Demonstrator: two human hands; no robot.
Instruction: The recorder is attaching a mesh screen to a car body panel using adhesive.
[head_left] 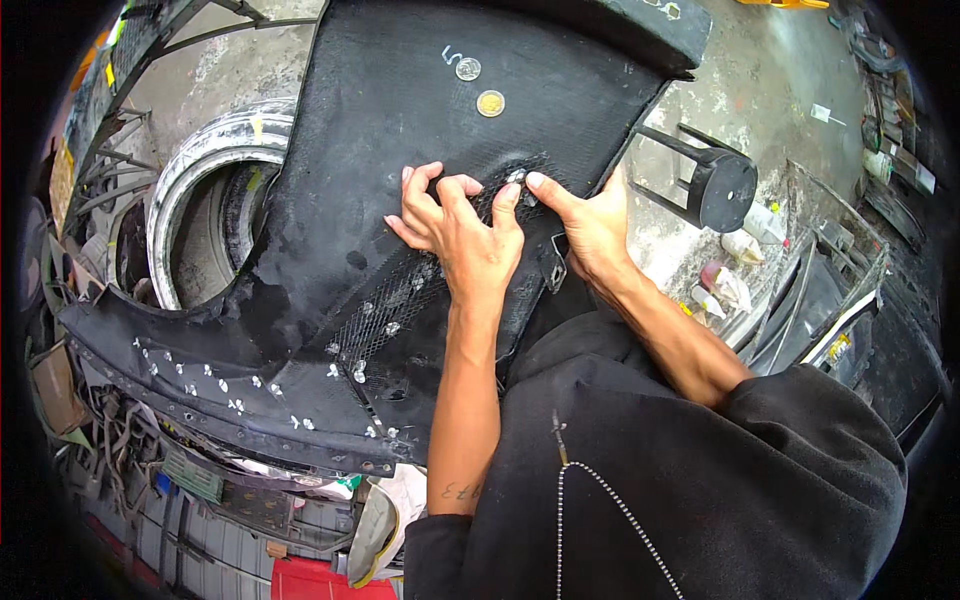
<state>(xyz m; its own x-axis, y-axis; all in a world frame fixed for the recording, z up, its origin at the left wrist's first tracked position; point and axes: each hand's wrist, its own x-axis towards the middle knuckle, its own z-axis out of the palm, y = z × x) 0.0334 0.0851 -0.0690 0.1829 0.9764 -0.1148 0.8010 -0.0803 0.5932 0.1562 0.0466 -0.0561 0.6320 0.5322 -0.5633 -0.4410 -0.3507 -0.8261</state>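
A large black panel fills the middle, with mesh patches and several small white blobs on it. My left hand rests on the panel, fingers bent and apart, its thumb pressing beside a rough mesh spot with white bits in it. My right hand grips the panel's right edge, thumb on top beside that spot, fingers hidden below. Just under that thumb sits a metal bracket. Higher on the panel lie a silver coin and a two-tone coin.
A black stool stands right of the panel, near plastic containers and bags. Tires and metal frames are at the left. Vehicle parts line the right; clutter and a red object show below.
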